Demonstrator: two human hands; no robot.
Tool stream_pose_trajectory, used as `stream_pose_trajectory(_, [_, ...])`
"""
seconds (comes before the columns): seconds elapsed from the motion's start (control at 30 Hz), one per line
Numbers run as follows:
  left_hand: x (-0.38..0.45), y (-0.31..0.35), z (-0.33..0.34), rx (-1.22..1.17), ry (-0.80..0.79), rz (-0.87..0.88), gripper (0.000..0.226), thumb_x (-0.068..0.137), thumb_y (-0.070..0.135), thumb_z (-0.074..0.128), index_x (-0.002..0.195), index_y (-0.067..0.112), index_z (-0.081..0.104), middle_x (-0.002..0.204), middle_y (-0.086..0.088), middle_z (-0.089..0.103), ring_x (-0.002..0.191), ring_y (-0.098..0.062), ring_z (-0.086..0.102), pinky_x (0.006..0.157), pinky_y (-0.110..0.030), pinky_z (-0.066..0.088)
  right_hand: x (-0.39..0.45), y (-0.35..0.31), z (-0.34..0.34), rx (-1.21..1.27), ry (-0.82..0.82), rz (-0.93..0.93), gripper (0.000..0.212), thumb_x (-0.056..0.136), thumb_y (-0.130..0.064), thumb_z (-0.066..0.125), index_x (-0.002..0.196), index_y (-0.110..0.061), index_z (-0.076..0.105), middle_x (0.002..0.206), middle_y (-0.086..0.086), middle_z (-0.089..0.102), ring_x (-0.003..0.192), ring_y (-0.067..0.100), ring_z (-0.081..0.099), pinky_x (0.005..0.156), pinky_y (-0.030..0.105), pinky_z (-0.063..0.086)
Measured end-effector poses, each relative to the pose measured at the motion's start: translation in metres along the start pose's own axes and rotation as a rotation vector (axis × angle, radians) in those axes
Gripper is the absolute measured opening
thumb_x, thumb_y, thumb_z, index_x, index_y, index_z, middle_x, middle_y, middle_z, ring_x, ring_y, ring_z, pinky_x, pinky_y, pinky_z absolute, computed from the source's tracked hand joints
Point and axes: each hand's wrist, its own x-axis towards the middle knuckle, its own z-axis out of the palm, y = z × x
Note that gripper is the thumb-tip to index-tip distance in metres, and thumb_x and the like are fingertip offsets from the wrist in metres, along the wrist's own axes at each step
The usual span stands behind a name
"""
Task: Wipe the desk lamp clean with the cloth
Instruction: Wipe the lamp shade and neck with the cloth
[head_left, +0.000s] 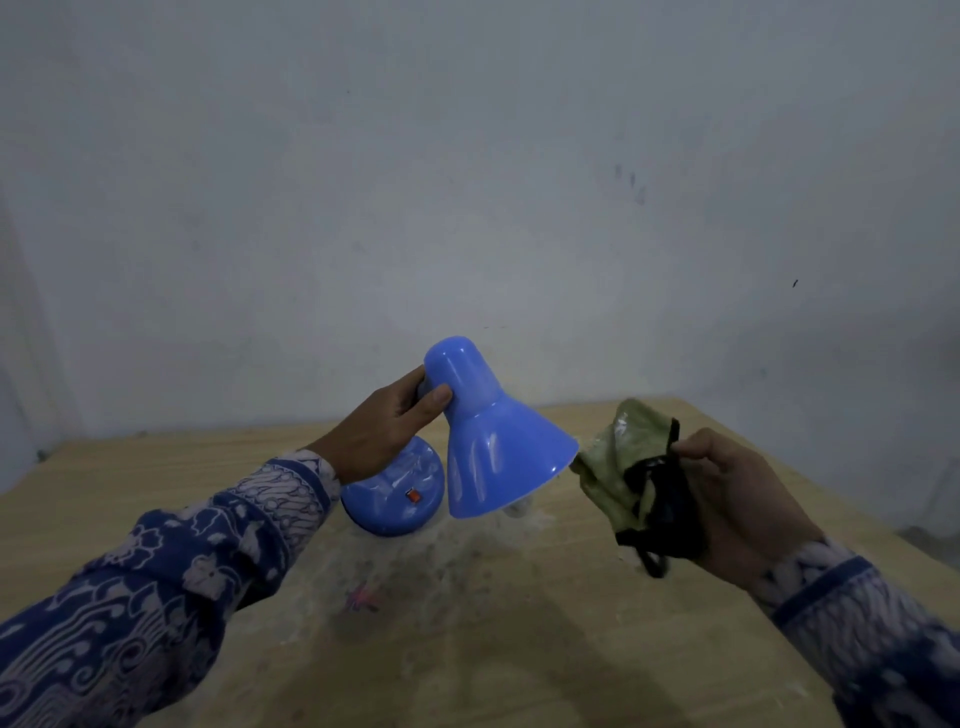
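Observation:
A blue desk lamp stands on a wooden table (156, 467). Its cone-shaped shade (493, 447) tilts down toward the right, and its round base (395, 499) carries a small red switch. My left hand (384, 426) grips the narrow top of the shade, thumb across its front. My right hand (737, 499) holds a bunched green cloth with black trim (623, 467) just right of the shade's rim; one corner of the cloth reaches the rim. The lamp's neck is hidden behind my left hand and the shade.
The tabletop in front of the lamp is dusty and stained, with a small pink mark (361, 597). A plain grey wall (467, 182) rises directly behind the table's far edge. The table's right edge (852, 509) runs diagonally behind my right hand.

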Motion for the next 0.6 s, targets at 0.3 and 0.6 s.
stream_pose_trajectory(0.3, [-0.005,0.01,0.001,0.01,0.021,-0.059,0.021,0.099,0.045,0.041,0.114,0.037,0.053,0.093,0.042,0.064,0.083,0.018,0.061,0.073,-0.002,0.043,0.043,-0.031,0.03,-0.604,0.01,-0.395,0.034,0.093,0.002,0.055,0.126,-0.003,0.057,0.115,0.018,0.071,0.098,0.029,0.071,0.082,0.039,0.056])
stream_pose_trajectory(0.6, [-0.01,0.012,0.001,-0.051,0.036,-0.059,0.02,0.099,0.044,0.041,0.114,0.039,0.053,0.099,0.031,0.067,0.089,0.018,0.06,0.076,-0.003,0.043,0.054,-0.008,0.048,-0.744,-0.037,-0.448,0.039,0.096,0.004,0.043,0.126,-0.018,0.054,0.11,0.021,0.067,0.088,0.034,0.064,0.082,0.047,0.051])
